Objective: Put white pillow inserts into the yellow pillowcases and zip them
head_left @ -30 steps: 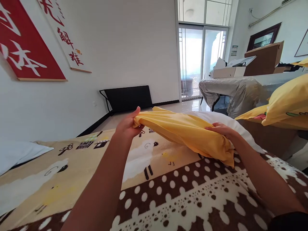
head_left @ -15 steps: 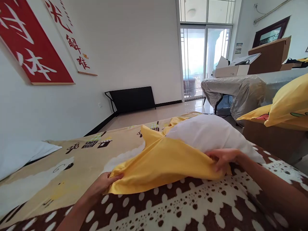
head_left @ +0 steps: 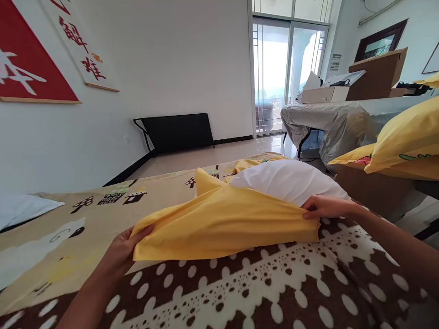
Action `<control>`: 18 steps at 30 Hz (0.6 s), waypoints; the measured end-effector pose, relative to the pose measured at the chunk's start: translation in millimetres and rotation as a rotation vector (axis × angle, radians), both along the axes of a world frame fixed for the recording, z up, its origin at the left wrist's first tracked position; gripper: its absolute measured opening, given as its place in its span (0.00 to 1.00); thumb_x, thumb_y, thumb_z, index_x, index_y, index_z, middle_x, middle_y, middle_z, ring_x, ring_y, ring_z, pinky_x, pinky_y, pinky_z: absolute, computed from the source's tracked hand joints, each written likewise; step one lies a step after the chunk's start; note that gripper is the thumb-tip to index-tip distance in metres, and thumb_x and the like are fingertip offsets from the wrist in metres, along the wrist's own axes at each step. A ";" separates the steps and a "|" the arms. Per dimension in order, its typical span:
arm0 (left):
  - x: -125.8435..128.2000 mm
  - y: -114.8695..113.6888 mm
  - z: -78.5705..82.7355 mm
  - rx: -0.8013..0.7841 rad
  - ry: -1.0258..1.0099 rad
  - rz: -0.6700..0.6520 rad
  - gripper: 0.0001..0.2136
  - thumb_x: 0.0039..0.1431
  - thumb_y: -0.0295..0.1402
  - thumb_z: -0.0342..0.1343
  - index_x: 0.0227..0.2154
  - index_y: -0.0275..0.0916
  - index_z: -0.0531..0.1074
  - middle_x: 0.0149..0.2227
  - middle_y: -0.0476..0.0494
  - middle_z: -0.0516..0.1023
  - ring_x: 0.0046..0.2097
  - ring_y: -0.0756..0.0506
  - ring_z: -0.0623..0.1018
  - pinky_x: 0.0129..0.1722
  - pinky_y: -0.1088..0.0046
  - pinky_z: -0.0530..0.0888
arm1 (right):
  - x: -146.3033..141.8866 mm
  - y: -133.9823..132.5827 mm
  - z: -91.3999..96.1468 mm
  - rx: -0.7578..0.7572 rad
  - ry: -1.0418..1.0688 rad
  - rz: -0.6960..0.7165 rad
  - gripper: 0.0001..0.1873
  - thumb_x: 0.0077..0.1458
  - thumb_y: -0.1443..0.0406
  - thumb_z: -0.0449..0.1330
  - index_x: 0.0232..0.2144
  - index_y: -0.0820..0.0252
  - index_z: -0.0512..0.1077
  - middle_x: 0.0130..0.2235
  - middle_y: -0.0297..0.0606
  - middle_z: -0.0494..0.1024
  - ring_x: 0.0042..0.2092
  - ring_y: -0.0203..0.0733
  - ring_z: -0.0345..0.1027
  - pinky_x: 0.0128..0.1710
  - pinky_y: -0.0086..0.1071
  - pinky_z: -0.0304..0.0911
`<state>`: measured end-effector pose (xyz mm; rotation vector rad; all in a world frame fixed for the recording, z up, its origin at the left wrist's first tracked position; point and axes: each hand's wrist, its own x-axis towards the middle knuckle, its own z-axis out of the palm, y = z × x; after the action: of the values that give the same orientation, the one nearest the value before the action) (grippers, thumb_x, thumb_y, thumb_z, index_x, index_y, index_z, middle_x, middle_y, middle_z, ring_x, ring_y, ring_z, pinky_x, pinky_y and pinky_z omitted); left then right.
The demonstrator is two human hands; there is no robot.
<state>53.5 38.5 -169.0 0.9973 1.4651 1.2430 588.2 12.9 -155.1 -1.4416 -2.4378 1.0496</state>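
Observation:
A yellow pillowcase [head_left: 219,224] lies spread over the near part of a patterned blanket [head_left: 260,292]. My left hand [head_left: 121,249] pinches its lower left corner, fingers closed on the cloth. My right hand [head_left: 324,208] grips the pillowcase's right edge, where it meets a white pillow [head_left: 288,180]. The pillow lies behind the pillowcase, its far end partly inside yellow fabric.
Yellow pillows [head_left: 404,141] are stacked at the right. A table under a grey cover [head_left: 329,121] holds cardboard boxes [head_left: 375,75]. A black folded frame [head_left: 176,132] leans on the far wall. Another white pillow [head_left: 20,208] lies at the left edge.
My hands brought the pillowcase down from the air onto the blanket; my left hand pulled its corner left and toward me, spreading the cloth. The white pillow came into sight.

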 end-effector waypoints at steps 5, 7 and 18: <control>-19.7 -30.5 -50.7 -0.185 0.181 -0.066 0.23 0.35 0.43 0.69 0.35 0.37 0.72 0.29 0.45 0.79 0.28 0.45 0.77 0.24 0.76 0.72 | -84.8 3.5 22.4 0.050 0.189 -0.065 0.18 0.52 0.53 0.57 0.33 0.63 0.67 0.28 0.32 0.66 0.28 0.32 0.55 0.25 0.25 0.50; -19.1 -36.4 -59.2 -0.163 0.288 -0.081 0.21 0.36 0.45 0.68 0.31 0.38 0.72 0.29 0.45 0.79 0.30 0.43 0.78 0.25 0.76 0.72 | -116.6 19.0 24.7 0.149 0.144 -0.099 0.13 0.53 0.57 0.55 0.31 0.63 0.68 0.28 0.33 0.69 0.29 0.33 0.57 0.26 0.26 0.51; -9.1 -61.2 -78.8 -0.212 0.290 0.033 0.30 0.33 0.58 0.63 0.35 0.40 0.71 0.33 0.41 0.78 0.34 0.38 0.78 0.26 0.72 0.73 | -93.0 63.6 47.0 0.651 -0.084 -0.390 0.15 0.53 0.55 0.56 0.24 0.61 0.69 0.27 0.35 0.72 0.30 0.36 0.61 0.30 0.29 0.50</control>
<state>44.4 -22.7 -247.7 1.0429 1.8016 0.9692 495.3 76.6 -108.1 -1.6158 -2.1055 0.0961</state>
